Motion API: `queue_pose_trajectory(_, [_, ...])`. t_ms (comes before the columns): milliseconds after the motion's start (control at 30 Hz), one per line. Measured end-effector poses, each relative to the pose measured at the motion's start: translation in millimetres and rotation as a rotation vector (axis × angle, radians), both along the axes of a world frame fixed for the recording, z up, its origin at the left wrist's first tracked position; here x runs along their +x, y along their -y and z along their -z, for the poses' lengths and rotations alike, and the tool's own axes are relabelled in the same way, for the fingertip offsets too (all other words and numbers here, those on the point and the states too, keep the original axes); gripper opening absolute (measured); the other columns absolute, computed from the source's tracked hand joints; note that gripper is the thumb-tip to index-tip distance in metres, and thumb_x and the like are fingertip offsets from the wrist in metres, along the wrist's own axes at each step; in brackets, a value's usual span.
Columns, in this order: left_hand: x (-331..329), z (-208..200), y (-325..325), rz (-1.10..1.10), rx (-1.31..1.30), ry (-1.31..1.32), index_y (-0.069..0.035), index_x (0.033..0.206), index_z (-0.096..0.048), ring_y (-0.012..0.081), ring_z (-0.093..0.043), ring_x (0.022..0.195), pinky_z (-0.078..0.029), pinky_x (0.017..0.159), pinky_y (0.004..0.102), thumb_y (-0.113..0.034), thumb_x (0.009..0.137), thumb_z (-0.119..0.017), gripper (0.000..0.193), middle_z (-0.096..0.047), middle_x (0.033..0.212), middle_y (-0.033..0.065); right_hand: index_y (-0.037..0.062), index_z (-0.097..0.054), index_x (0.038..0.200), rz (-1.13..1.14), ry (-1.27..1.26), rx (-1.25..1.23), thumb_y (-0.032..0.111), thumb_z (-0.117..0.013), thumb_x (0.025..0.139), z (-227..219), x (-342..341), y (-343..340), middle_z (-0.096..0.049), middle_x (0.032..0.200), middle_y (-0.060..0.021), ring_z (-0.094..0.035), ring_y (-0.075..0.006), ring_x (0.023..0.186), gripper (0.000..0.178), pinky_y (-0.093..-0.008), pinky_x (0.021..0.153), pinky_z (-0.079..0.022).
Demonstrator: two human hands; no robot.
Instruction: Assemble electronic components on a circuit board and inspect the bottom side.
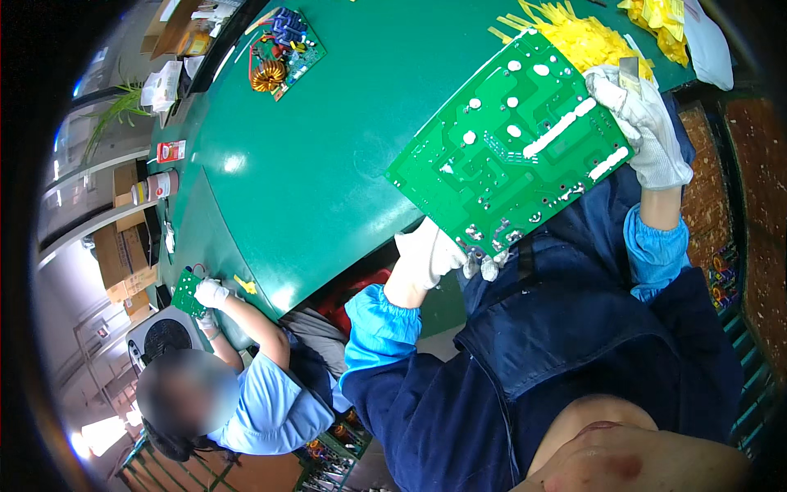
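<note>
A large green circuit board (508,139) is held up tilted in front of me, its soldered underside showing. White patches, long white strips and silvery solder points dot that face. My left hand (429,252), in a white glove, is closed on the board's lower edge, with fingertips showing beneath the corner. At the board's right edge my right hand (643,123), also gloved in white, grips the border. A small flat grey piece (629,72) with a pale yellowish part sticks up by the right fingers; its kind is unclear. The board's far side is hidden.
On the green table (303,164) lies another board with coils (283,57). Yellow strips (566,33) are heaped behind my right hand, near a yellow bundle (660,29). At left, a co-worker in light blue (275,406) holds a smaller green board (188,293).
</note>
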State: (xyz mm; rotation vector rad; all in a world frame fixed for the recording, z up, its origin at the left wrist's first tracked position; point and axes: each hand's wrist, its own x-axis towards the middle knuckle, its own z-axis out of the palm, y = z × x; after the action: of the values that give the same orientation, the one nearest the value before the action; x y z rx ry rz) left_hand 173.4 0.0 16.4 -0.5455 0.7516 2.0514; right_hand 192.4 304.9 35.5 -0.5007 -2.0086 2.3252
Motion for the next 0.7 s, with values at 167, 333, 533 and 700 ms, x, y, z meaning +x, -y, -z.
queue_pose_trajectory(167, [-15,58,30,0.538,0.705,-0.241,-0.001,0.132,-0.029,0.034,-0.043,0.113,-0.039,0.091,0.046,-0.046,0.088,-0.029,0.063,-0.037,0.131,0.0202,0.0035,-0.051,0.116,-0.099,-0.348,0.52,0.023,-0.051,0.083,15,5,-7,-0.054,0.112,-0.0112,-0.051,-0.0232,0.102,0.038,-0.0294,0.087,-0.04])
queue_pose_trajectory(333, [-9,-17,-3,0.681,-0.234,-0.55,-0.001,0.132,-0.029,0.036,-0.045,0.11,-0.039,0.092,0.0478,-0.036,0.093,-0.024,0.053,-0.038,0.13,0.02,0.0072,-0.054,0.113,-0.079,-0.269,0.83,0.017,-0.052,0.077,45,18,-27,-0.052,0.116,-0.0162,-0.045,-0.0363,0.109,0.038,-0.0392,0.096,-0.034])
queue_pose_trajectory(533, [4,14,14,0.417,-0.235,-0.411,0.001,0.128,-0.033,0.0284,-0.056,0.086,-0.049,0.063,0.0336,-0.025,0.092,-0.031,0.044,-0.052,0.111,0.0193,0.008,-0.052,0.113,-0.009,-0.282,0.628,0.0,-0.066,0.062,61,20,-22,-0.051,0.114,-0.0204,-0.044,-0.0403,0.109,0.053,-0.0405,0.094,-0.037])
queue_pose_trajectory(700, [10,13,11,0.258,-0.219,-0.435,0.0,0.132,-0.029,0.0292,-0.047,0.109,-0.043,0.086,0.0359,-0.025,0.093,-0.031,0.046,-0.043,0.127,0.0167,0.0069,-0.054,0.111,-0.063,-0.236,0.62,0.004,-0.059,0.069,17,13,-1,-0.051,0.112,-0.0173,-0.047,-0.0371,0.103,0.042,-0.0386,0.09,-0.04])
